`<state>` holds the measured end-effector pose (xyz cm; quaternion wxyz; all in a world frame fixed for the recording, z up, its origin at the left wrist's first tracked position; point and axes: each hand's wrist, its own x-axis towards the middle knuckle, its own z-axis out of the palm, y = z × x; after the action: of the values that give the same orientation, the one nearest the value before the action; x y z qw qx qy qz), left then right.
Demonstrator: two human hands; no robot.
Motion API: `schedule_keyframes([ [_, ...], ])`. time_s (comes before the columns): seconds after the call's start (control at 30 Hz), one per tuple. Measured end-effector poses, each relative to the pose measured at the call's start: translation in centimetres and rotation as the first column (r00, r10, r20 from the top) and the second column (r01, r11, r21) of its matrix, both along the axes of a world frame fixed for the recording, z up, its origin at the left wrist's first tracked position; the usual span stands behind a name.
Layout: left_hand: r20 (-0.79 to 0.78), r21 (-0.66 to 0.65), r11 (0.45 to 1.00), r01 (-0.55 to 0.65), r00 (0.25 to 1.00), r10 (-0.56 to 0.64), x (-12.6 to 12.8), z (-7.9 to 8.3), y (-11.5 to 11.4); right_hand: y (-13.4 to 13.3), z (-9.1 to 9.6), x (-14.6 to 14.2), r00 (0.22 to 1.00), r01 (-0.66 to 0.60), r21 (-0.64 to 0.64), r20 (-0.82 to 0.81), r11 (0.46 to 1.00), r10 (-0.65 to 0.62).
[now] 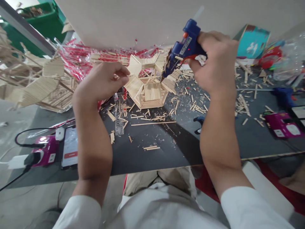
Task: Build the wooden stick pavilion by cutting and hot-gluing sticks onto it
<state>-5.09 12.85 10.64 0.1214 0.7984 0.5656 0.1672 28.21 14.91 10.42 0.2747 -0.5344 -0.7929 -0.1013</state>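
Note:
My right hand [215, 60] is wrapped around a blue hot glue gun [183, 47] with a clear glue stick out of its back end. The gun tilts down, its dark nozzle at the upper right of a pale wooden stick model [152, 92]. This model is a cage of thin sticks with flat slatted panels, standing on the dark table [166, 159]. My left hand [102, 79] is at its left side, fingers curled, thumb and index fingertips together at the edge of a left panel. Whether a small piece lies between them is hidden.
Loose sticks [153, 123] and a clear ruler [119, 116] lie around the model. A larger stick structure [40, 82] stands left. Red-and-clear wrappers [76, 57] line the back. A phone [70, 146], purple power blocks [283, 125] and another blue glue gun [284, 96] flank the area.

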Motion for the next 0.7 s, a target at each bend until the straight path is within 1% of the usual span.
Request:
schedule_keyframes([
  [0.17, -0.021, -0.009, 0.999, 0.031, 0.999, -0.031, 0.14, 0.14, -0.10, 0.21, -0.17, -0.05, 0.999, 0.035, 0.002, 0.016, 0.999, -0.035],
  [0.5, -0.030, -0.032, 0.999, 0.004, 1.000, -0.005, 0.03, -0.03, 0.17, 0.36, -0.32, -0.03, 0.997, 0.042, 0.002, 0.070, 0.999, -0.042],
  [0.7, -0.039, -0.054, 0.998, -0.018, 0.999, 0.016, -0.07, -0.04, 0.26, 0.38, -0.29, 0.13, 0.998, 0.010, 0.016, 0.062, 1.000, -0.010],
])
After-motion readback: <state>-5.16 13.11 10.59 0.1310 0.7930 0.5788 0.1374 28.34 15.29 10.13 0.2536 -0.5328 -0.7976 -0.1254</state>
